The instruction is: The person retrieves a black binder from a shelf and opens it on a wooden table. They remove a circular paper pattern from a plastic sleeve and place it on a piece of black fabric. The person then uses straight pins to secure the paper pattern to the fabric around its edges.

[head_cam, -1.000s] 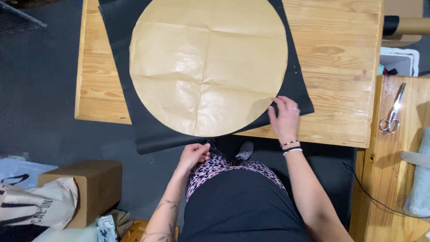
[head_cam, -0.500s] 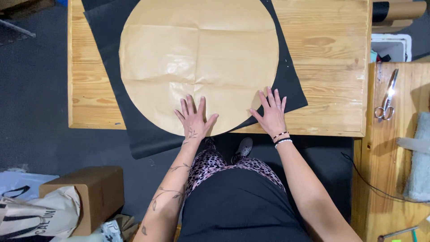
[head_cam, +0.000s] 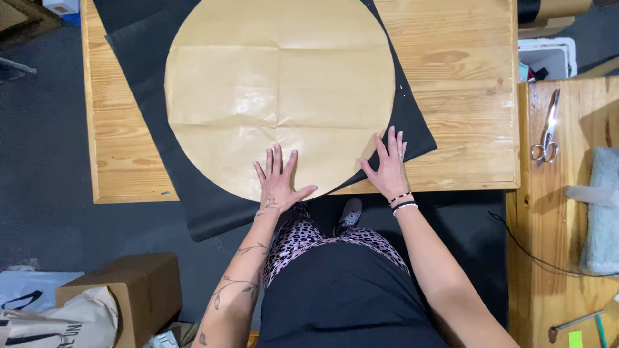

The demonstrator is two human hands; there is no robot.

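Both hands (head_cam: 278,180) flat on paper circle (head_cam: 278,90), scissors (head_cam: 548,129) aside.

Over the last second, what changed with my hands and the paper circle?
The left hand came up from the table's near edge and now lies flat, fingers spread, on the brown paper circle. The right hand opened from the black fabric edge and presses flat at the circle's right rim. Nothing was picked up. Circle, fabric, wooden table and scissors kept their places.
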